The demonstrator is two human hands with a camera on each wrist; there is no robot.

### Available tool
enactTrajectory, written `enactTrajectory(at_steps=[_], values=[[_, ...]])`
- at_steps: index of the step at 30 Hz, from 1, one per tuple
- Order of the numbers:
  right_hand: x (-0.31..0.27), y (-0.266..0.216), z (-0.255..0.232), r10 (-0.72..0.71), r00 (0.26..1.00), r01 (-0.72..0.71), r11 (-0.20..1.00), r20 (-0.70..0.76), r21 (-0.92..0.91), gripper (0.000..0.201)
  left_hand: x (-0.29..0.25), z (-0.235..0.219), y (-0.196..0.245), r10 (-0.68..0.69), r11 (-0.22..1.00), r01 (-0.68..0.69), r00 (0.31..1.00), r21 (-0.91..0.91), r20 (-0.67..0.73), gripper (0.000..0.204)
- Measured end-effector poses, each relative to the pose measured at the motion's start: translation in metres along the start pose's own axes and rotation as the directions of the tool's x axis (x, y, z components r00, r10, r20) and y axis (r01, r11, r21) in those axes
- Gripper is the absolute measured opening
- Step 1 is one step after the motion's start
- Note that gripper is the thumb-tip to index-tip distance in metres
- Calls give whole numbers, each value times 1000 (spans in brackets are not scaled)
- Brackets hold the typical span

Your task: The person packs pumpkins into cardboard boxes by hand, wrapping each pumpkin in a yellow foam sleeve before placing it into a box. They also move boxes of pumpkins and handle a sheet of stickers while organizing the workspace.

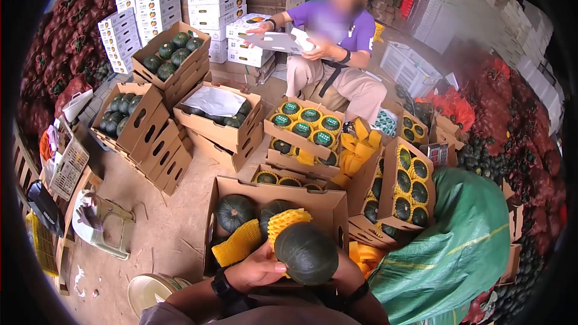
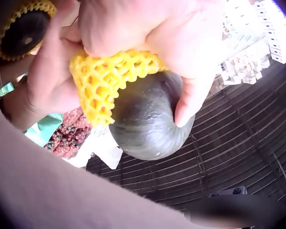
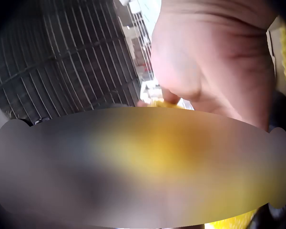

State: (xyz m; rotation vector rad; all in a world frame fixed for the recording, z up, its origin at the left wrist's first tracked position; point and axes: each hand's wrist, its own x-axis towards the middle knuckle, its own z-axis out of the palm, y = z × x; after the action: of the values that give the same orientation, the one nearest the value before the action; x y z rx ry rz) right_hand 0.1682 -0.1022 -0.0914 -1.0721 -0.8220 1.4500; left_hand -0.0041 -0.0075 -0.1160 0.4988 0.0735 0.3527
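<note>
A dark green pumpkin [image 1: 306, 254] is held up over an open cardboard box [image 1: 319, 198], with a yellow foam net [image 1: 286, 221] partly round it. My left hand [image 1: 259, 269] grips the pumpkin from the side; in the left wrist view its thumb presses on the dark skin [image 2: 150, 114]. Behind the pumpkin in the head view, my right hand is hidden; the left wrist view shows this right hand [image 2: 52, 76] at the net's edge, fingers bent against the mesh. A blur covers much of the right wrist view below the right hand [image 3: 214, 62].
Inside the box lie more pumpkins [image 1: 235, 212] and a loose foam net [image 1: 238, 244]. Boxes of netted pumpkins [image 1: 304, 123] stand ahead, a green sack [image 1: 448, 247] at right, a bucket [image 1: 153, 292] at lower left. A seated person [image 1: 337, 42] holds a white carton [image 1: 280, 41].
</note>
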Motion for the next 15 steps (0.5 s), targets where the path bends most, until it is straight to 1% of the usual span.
enactTrajectory(at_steps=[1, 2, 3, 4, 5, 6, 7, 10, 11, 12, 13, 14, 15], values=[[10, 20, -30, -80, 993, 51, 955, 87, 292, 39, 0, 4, 2, -4, 997, 6, 1000, 75, -25, 79], [17, 21, -36, -180, 973, 70, 826, 145, 559, 38, 3, 11, 9, -4, 989, 11, 999, 149, -48, 80], [8, 16, -35, -94, 989, 142, 840, -116, 524, 26, 6, 15, 13, -2, 975, 18, 997, 224, -71, 80], [16, 16, -33, -271, 922, 347, 894, -276, 283, 17, 8, 16, 12, 66, 958, -23, 987, 286, -144, 81], [18, 10, -27, -527, 745, 467, 850, -409, -245, 17, 13, 16, 8, 133, 934, -52, 968, 353, -211, 82], [18, 5, -21, -775, 521, 381, 587, -358, -714, 20, 17, 18, 5, 202, 904, -74, 942, 421, -269, 84], [16, 14, -28, -835, 470, 324, 463, -285, -825, 23, 22, 21, 5, 280, 918, -169, 917, 357, -285, 78], [22, 15, -1, -836, 474, 284, 442, -277, -851, 30, 28, 14, 8, 415, 790, -208, 874, 577, -253, 78], [24, 16, 2, -819, 497, 264, 457, -287, -849, 39, 28, 11, 8, 474, 707, -216, 851, 673, -225, 75], [24, 13, 12, -760, 566, 314, 557, -319, -769, 37, 27, 7, 7, 503, 569, -190, 850, 800, -156, 74], [25, 12, 20, -631, 665, 346, 734, -400, -584, 36, 25, 3, 7, 515, 410, -160, 853, 898, -83, 73], [25, 12, 25, -483, 756, 342, 867, -441, -362, 36, 23, 1, 6, 509, 235, -131, 860, 963, -8, 72], [27, 20, 15, -325, 825, 352, 936, -462, -29, 40, 22, 0, 5, 487, 304, -153, 873, 940, -15, 72]])
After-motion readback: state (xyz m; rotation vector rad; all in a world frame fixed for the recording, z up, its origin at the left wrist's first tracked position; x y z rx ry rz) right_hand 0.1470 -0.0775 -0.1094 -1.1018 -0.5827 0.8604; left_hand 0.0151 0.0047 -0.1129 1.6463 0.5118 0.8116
